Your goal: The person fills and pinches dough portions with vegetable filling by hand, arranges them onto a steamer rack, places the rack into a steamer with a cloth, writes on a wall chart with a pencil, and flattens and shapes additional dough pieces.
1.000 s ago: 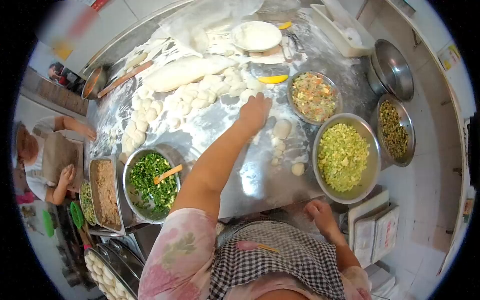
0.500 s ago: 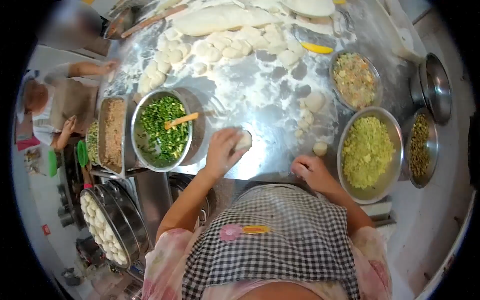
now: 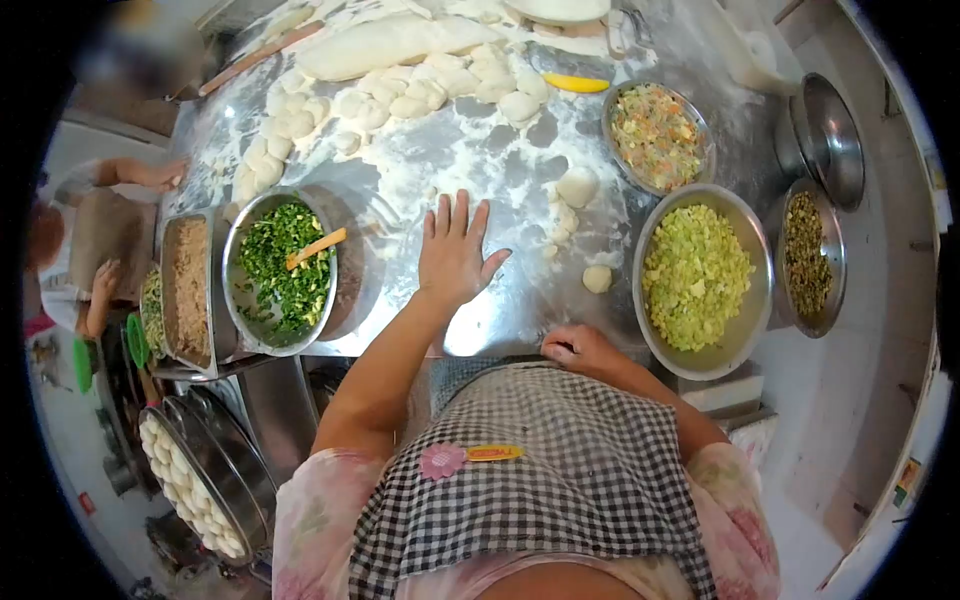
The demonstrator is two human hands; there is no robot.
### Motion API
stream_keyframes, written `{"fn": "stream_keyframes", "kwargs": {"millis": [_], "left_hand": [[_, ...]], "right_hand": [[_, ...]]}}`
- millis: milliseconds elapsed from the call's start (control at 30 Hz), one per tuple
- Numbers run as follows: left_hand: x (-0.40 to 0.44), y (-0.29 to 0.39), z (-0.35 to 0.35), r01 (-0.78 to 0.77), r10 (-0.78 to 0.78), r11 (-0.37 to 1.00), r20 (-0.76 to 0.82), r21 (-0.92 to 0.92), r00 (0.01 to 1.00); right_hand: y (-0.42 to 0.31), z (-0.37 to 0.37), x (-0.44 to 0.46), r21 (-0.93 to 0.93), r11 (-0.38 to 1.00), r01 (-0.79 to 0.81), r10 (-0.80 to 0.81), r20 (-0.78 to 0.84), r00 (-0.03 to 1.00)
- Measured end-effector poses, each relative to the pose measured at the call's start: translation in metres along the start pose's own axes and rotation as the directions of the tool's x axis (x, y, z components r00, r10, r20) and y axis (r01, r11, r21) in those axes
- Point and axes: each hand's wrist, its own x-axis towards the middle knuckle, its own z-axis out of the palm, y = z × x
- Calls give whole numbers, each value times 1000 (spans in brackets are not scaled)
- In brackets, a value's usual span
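My left hand (image 3: 456,252) lies palm down on the floury steel table (image 3: 385,290), its fingers stretched out and spread. Whatever is under the palm is hidden. At the table's front edge, close to the checked apron, my right hand (image 3: 580,350) is loosely curled with nothing showing in it. Just beyond it sits a small dough ball (image 3: 597,279). A larger round of dough (image 3: 577,187) and several little dough bits lie farther back, to the right of my left hand.
To the left stand a bowl of chopped greens (image 3: 282,337) with a wooden handle and a tray of brown filling (image 3: 190,285). Bowls of pale green (image 3: 700,275) and mixed filling (image 3: 657,137) stand right. Dough pieces and a long dough slab (image 3: 395,48) lie behind. A co-worker's hand (image 3: 163,175) is far left.
My left hand has gone from curling around a dough ball to lying flat with fingers spread; that ball is out of sight. The view has shifted a little to the right.
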Motion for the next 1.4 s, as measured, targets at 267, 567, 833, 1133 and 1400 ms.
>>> {"fn": "stream_keyframes", "kwargs": {"millis": [267,567,833,1133,1400], "left_hand": [[-20,-23,-15,-13,-84,917,-226,-398,970],[-74,-23,-9,16,-18,994,-24,-107,1000],[-56,-71,-29,597,-585,602,216,-530,782],[-72,-51,-44,409,-541,64,312,-910,781],[-148,-91,-58,184,-400,875,-452,-448,797]], "right_hand": [[-8,-8,-6,-43,999,11,-12,-38,999],[-28,-1,0,-52,997,-56,58,37,998],[-42,-4,23,-199,968,151,-144,46,988],[-106,-10,125,-223,971,92,-116,-98,988],[-218,87,140,-233,891,389,-387,57,920]]}}
